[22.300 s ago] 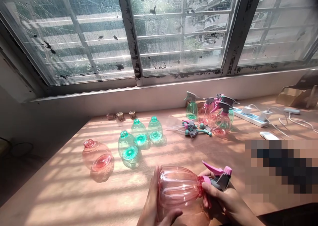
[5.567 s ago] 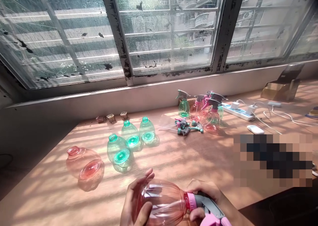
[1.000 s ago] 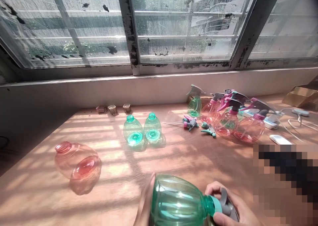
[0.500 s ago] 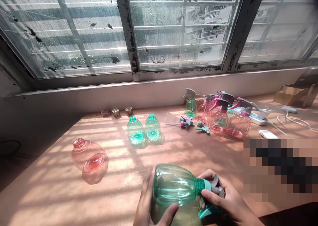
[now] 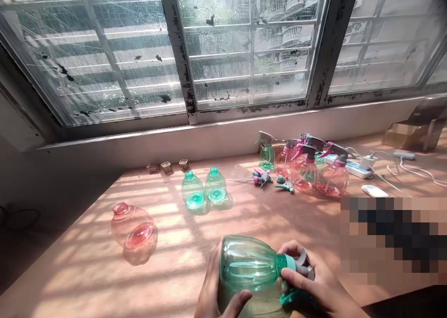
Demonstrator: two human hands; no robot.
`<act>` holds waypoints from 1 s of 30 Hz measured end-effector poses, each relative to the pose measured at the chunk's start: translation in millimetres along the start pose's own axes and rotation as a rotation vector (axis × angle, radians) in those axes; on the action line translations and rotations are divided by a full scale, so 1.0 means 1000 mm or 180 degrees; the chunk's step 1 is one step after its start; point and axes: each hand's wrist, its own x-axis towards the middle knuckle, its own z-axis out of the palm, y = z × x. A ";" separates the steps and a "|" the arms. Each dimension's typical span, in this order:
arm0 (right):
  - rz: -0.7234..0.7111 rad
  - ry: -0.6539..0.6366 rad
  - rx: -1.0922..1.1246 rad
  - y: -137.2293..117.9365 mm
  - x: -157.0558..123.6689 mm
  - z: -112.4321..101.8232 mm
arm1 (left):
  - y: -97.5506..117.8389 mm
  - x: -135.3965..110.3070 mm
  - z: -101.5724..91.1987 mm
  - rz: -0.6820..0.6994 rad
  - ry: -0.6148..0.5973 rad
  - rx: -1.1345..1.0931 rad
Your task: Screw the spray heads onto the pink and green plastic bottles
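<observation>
A clear green bottle [image 5: 249,274] lies sideways low in the middle of the view, its neck to the right. My left hand [image 5: 214,294] wraps round its wide body. My right hand [image 5: 314,280] is closed on the grey and teal spray head [image 5: 300,269] that sits on the bottle's neck. Both hands hover just above the near edge of the wooden table [image 5: 244,220].
An open pink bottle [image 5: 134,227] lies at the left. Two open green bottles [image 5: 204,194] stand mid-table. Loose spray heads [image 5: 274,180] lie beside a cluster of finished spray bottles [image 5: 307,166]. A power strip [image 5: 352,166], cables, a white device [image 5: 373,191] and a cardboard box [image 5: 412,134] are at the right.
The pink bottle worked earlier now stands in the finished cluster, and one green bottle left the table into my hands. In the last second my right hand shifted its grip on the spray head.
</observation>
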 end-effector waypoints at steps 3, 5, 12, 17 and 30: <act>-0.0027 0.0039 -0.0001 -0.002 0.000 0.001 | 0.002 0.003 0.002 0.0183 0.0046 0.0033; -0.0009 0.0025 -0.0009 -0.003 -0.002 0.000 | 0.006 0.003 0.004 0.0199 0.0043 0.0025; 0.0236 0.0069 0.0102 0.000 -0.006 -0.001 | 0.017 0.001 0.003 -0.0075 -0.0101 -0.0590; 0.0104 -0.0106 0.0171 -0.001 0.000 -0.003 | 0.009 0.004 0.002 0.0283 0.0135 -0.0110; 0.0078 -0.0129 -0.0005 -0.004 -0.002 0.001 | 0.033 -0.002 0.001 -0.0149 0.0272 -0.0889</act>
